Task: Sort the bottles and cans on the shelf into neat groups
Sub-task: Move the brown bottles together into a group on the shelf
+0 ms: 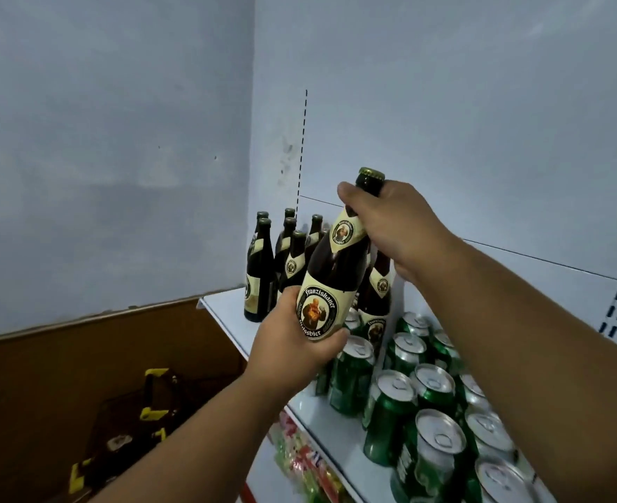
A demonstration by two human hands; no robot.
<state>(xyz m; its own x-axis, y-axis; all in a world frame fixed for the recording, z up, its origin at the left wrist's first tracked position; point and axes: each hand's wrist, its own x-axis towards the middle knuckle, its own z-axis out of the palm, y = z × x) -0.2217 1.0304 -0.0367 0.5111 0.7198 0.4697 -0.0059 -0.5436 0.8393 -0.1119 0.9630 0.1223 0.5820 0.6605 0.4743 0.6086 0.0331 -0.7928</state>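
Fingers of the right hand [401, 226] curl round the slim neck of a dark brown glass beer bottle with a cream label and green crown cap [330, 281], thumb pressed on the near side just below the cap; fingers of the left hand [296, 343] cup the bottle's base, thumb lying across the lower label, so the weight sits in the left palm while the right steers the top. The bottle is tilted, cap leaning right and far, held in the air above the white metal shelf [227, 310] and touching nothing else that I can see; a two-handed hold probably suits heavy glass carried over other stock. To the far left stands a cluster of matching brown bottles [285, 255], upright and close together at the shelf's corner, which looks like the group this one belongs with. Just behind the held bottle another brown bottle [378, 295] stands among the green aluminium cans with silver tops [408, 390], apparently still unsorted, though the hands hide part of it. The cans fill the near right of the shelf in loose rows; below the shelf edge bright packets [299, 455] show; a black basket with yellow handles [147, 412] sits at the lower left.
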